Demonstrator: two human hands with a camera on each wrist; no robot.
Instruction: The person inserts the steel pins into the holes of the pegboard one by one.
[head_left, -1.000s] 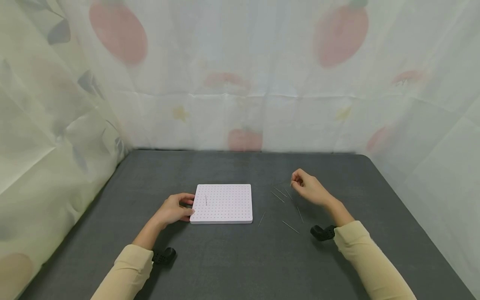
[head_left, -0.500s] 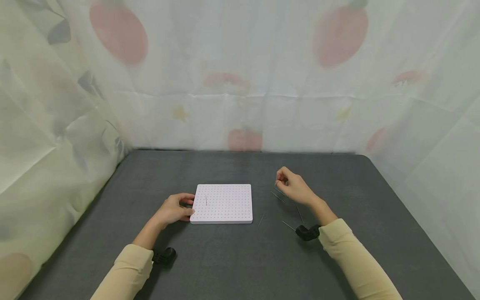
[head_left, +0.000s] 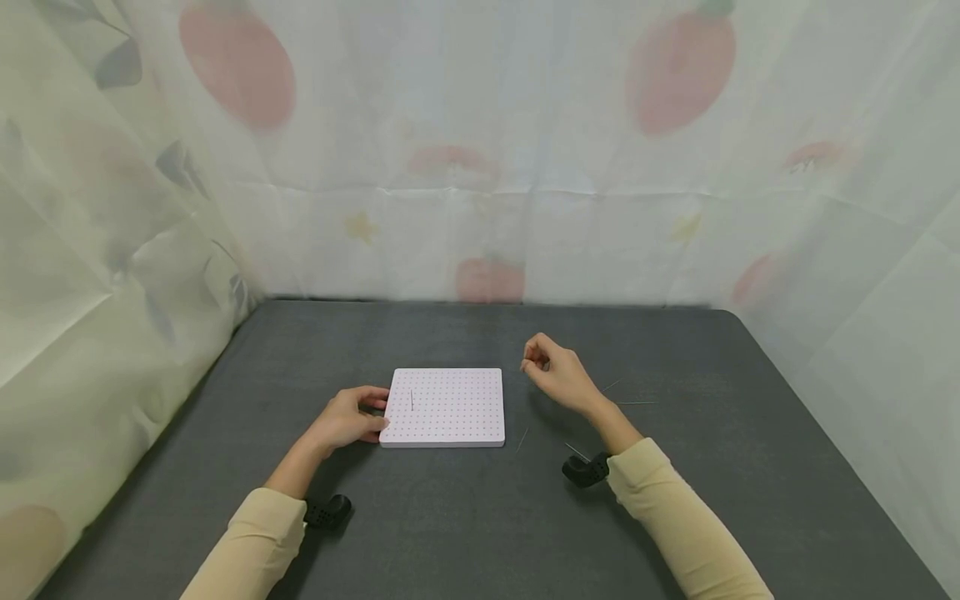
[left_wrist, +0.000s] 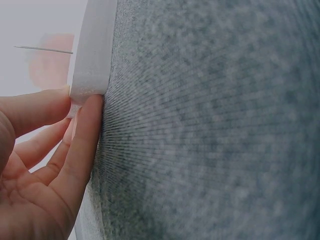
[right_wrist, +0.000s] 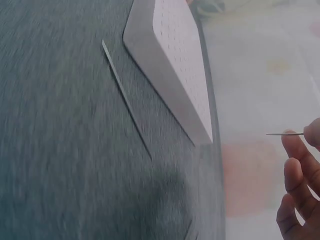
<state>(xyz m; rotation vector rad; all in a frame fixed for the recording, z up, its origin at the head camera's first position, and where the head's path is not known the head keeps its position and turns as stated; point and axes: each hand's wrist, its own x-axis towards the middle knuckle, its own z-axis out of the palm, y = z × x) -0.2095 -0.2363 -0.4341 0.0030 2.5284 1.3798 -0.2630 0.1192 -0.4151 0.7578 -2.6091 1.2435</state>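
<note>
The left hand (head_left: 348, 419) has its grip clamped on the left edge of the white board (head_left: 450, 408), with the thumb at the top and a finger against the lower side near the corner. The board lies flat on the dark counter (head_left: 450, 525), its upper face dotted with rows of small holes. A standing pin (head_left: 412, 400) rises upright from it, toward the left side; which hole holds it is too small to tell.

The right hand (head_left: 560, 379) is raised over the counter, beyond the board's right edge and apart from it. Its grip is together on the held pin (right_wrist: 285, 134), pinched between thumb and index finger, with the free end aimed down; the other fingers are bent.

A slanting pin (head_left: 522, 440) lies on the counter just beside the board's right edge. Another, the near pin (head_left: 576, 451), is partly hidden by the black right wrist camera (head_left: 585, 472). Right of the right wrist, a crosswise pin (head_left: 636, 403) lies near a short visible length of a further pin (head_left: 612, 385).
</note>
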